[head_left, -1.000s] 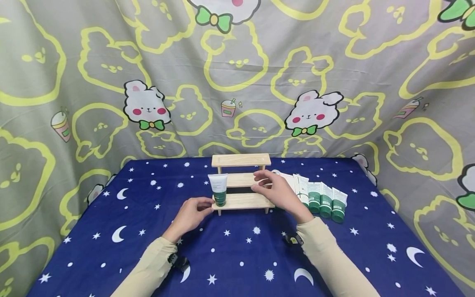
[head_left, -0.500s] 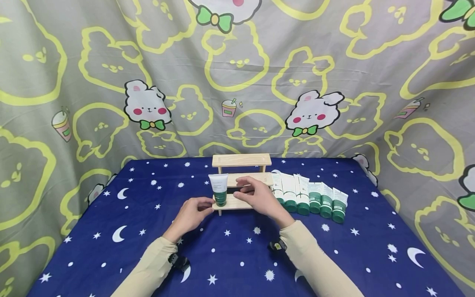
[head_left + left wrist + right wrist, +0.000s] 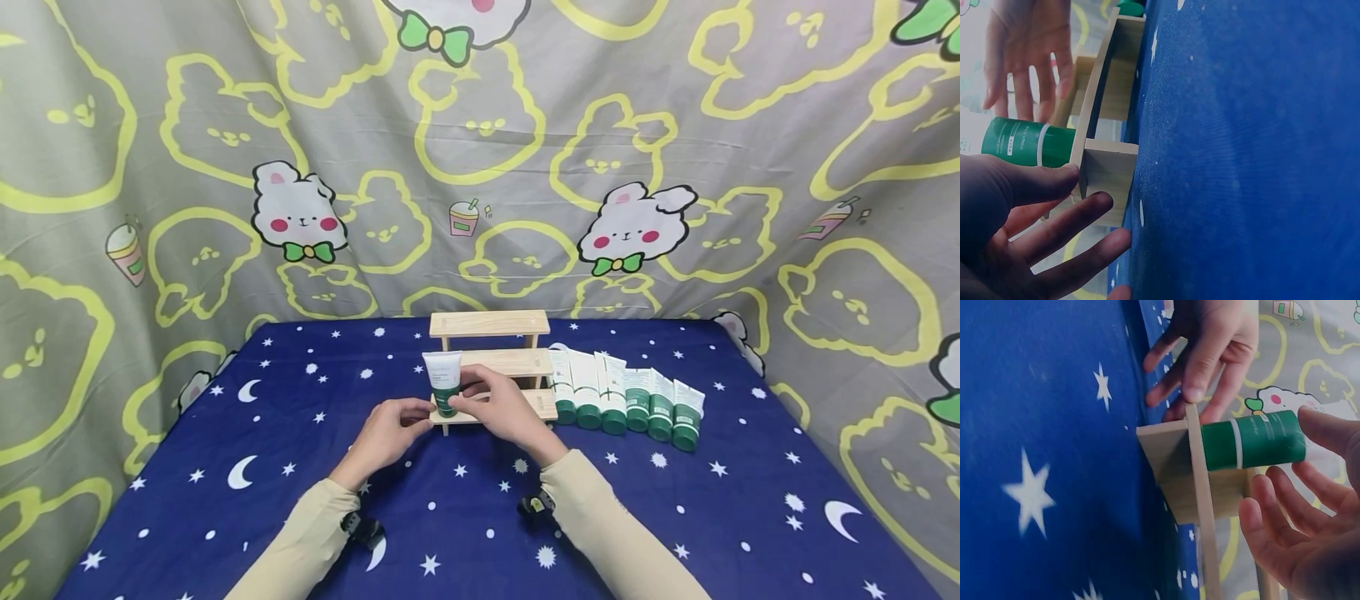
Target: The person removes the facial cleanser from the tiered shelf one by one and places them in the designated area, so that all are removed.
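A white-and-green squeeze tube (image 3: 442,379) stands cap down at the left end of the lowest step of a three-tier wooden stand (image 3: 489,323). My left hand (image 3: 390,429) holds that end of the step, its thumb against the board's edge in the left wrist view and other fingers behind and below. My right hand (image 3: 498,408) is at the tube's right side. In the right wrist view, its thumb and index finger lie on either side of the tube (image 3: 1260,439), without a plain grip, and the other fingers are spread loosely.
Several similar tubes (image 3: 613,396) lie in a slanting row right of the stand, green caps toward me. A dark blue cloth (image 3: 360,533) with stars and moons covers the table. Behind it hangs a grey curtain (image 3: 375,133) with cartoon rabbits.
My right hand has moved left from near the row of tubes, across the stand's front, to the standing tube. My left hand has stayed at the stand's end.
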